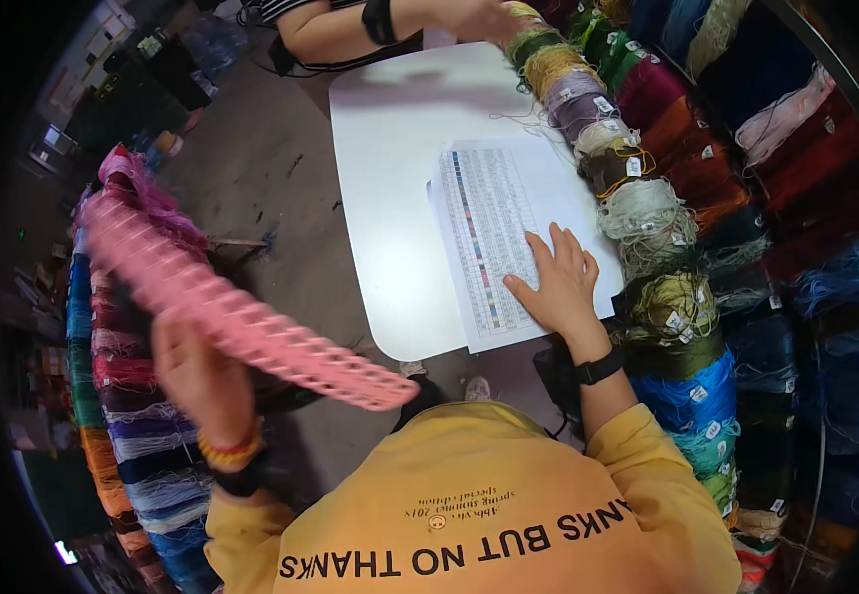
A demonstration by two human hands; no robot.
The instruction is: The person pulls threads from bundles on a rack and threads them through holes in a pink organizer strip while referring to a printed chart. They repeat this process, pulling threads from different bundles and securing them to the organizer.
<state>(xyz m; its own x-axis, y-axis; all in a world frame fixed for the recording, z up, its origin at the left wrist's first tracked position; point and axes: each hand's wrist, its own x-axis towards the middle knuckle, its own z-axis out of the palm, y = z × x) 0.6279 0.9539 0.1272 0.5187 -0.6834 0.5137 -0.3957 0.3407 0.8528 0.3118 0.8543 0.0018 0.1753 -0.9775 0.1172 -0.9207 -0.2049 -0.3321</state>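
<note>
My left hand (202,381), slightly blurred, grips a long pink strip (296,346) with rows of slots or notches along it. The strip slants in the air, left of the white table (385,247), its upper end also blurred. My right hand (561,282) lies open, palm down with fingers spread, on a stack of paper sheets (519,198). The top sheet bears a printed grid with a column of small coloured squares. The sheets rest on the table's right side, their near edge reaching past its near edge.
Hanks of tagged thread (672,307) in many colours line the right side, close to my right arm. More thread hanks (133,371) hang at the left. Across the table, a person's arm (350,30) with a black wristband reaches toward the thread.
</note>
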